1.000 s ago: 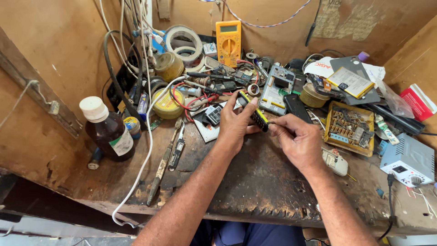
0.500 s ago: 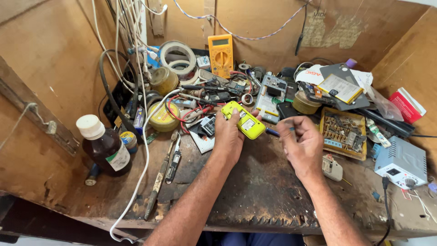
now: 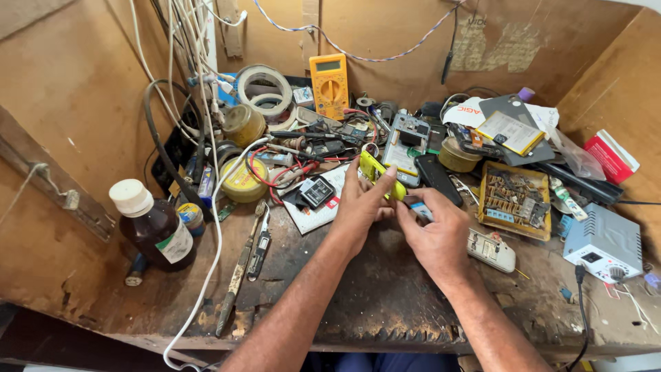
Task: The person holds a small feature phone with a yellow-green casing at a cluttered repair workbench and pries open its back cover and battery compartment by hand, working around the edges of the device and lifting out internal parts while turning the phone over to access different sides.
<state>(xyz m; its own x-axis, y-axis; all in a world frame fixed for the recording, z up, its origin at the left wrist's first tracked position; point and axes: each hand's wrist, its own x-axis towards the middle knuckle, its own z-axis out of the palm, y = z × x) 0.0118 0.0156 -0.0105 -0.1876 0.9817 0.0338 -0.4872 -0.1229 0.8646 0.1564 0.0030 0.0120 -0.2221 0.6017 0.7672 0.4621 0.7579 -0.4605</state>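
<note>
My left hand [image 3: 361, 203] grips a small yellow phone body [image 3: 381, 176], held edge-on above the worn wooden bench [image 3: 385, 303]. My right hand [image 3: 437, 231] is just to its right, fingers curled, pinching a small pale part [image 3: 418, 207] near the yellow piece. What the part is cannot be made out. Both forearms come up from the bottom edge of the view.
A brown bottle with a white cap [image 3: 153, 224] stands at the left. A yellow multimeter [image 3: 329, 85], tape rolls [image 3: 263, 86], tangled wires, an opened phone [image 3: 406, 148], a tray of parts [image 3: 515, 198] and a white box device [image 3: 602, 242] crowd the bench's back and right. A long tool [image 3: 237, 275] lies at the front left.
The yellow phone body has turned from face-up to edge-on in my left hand. My right hand has closed in on it with a small part.
</note>
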